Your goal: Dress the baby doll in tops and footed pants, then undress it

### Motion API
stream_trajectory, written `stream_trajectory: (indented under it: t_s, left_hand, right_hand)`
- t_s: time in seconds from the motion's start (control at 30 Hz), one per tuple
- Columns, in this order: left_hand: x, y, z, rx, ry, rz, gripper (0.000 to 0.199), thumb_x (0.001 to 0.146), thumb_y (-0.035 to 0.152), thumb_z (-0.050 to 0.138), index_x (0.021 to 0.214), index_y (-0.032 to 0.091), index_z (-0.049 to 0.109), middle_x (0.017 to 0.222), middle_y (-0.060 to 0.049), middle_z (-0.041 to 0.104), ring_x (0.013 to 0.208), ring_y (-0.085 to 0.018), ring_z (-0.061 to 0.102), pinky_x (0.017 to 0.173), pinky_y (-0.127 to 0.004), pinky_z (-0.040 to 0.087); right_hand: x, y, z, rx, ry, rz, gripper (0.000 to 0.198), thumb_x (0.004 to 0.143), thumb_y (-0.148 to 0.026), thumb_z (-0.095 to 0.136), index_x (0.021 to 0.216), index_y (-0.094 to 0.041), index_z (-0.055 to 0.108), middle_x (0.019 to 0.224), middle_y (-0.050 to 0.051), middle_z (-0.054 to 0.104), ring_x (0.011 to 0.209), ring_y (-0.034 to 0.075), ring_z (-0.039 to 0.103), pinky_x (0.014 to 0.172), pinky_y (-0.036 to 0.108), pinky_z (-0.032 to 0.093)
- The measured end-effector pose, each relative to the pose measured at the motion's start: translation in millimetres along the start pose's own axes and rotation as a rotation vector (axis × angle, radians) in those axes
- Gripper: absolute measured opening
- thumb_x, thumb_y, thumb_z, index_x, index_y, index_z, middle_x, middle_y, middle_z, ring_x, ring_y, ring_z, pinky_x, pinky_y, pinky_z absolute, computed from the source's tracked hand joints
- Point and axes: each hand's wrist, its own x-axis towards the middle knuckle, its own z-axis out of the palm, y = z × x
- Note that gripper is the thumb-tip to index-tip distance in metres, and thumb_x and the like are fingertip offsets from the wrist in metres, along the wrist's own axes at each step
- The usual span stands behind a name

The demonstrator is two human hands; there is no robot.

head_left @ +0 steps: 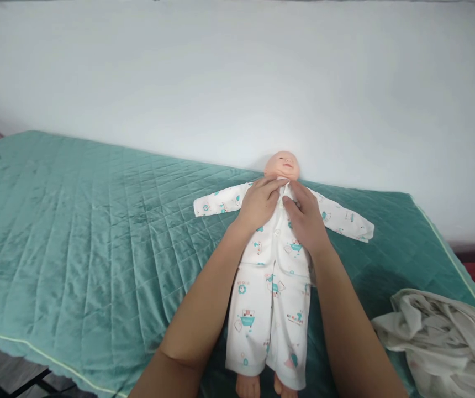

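Note:
A baby doll (283, 164) lies on its back in a white printed pajama top (265, 251) and matching pants (248, 331). Its sleeves spread to both sides, and its bare feet show below the cuffs. At the left side of the collar, my left hand (261, 202) rests on the chest with its fingertips gripping the top's front edge. Across from it, my right hand (305, 213) has bent fingers closed on the other edge, just below the doll's chin. Both sets of fingertips nearly meet. A button (278, 232) shows lower on the front; what lies under my fingertips is partly hidden.
A green quilted cover (96, 232) spreads over the bed beneath the doll. Crumpled pale cloth (444, 337) lies at the lower right, near my right forearm. Behind the doll's head stands a white wall (237, 83). Dark thin bars (34, 381) show at the lower left.

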Motion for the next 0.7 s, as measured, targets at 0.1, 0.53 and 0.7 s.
stream_trajectory:
  t_s: [0.1,0.53,0.7]
  left_hand:
    - [0.3,1.0,-1.4,0.029,-0.023,-0.003,0.046,0.097,0.016,0.036,0.126,0.029,0.070,0.144,-0.002,0.060,0.136,-0.019,0.052,0.119,-0.037,0.039]
    - [-31.6,5.9,4.0,-0.020,0.105,0.082,0.029,0.098,0.020,0.046,0.113,0.022,0.070,0.140,-0.006,0.063,0.135,-0.020,0.052,0.120,-0.040,0.039]
    - [-35.8,4.5,-0.2,-0.116,0.064,0.064,0.024,0.097,0.021,0.048,0.105,0.024,0.070,0.142,-0.005,0.061,0.138,-0.019,0.050,0.122,-0.042,0.036]
  right_hand:
    - [-0.5,-1.3,0.2,0.070,0.037,0.047,0.053,0.093,-0.042,0.054,0.142,-0.025,0.054,0.146,0.009,0.056,0.137,0.029,0.048,0.116,0.054,0.037]
    - [-34.3,-2.2,-3.9,0.142,0.052,-0.034,0.046,0.095,-0.039,0.053,0.138,-0.025,0.057,0.156,0.008,0.048,0.147,0.024,0.041,0.124,0.049,0.028]
    - [-64.5,-0.7,-3.0,0.089,0.071,-0.079,0.041,0.098,-0.039,0.052,0.137,-0.027,0.059,0.163,0.007,0.037,0.151,0.023,0.034,0.125,0.050,0.028]
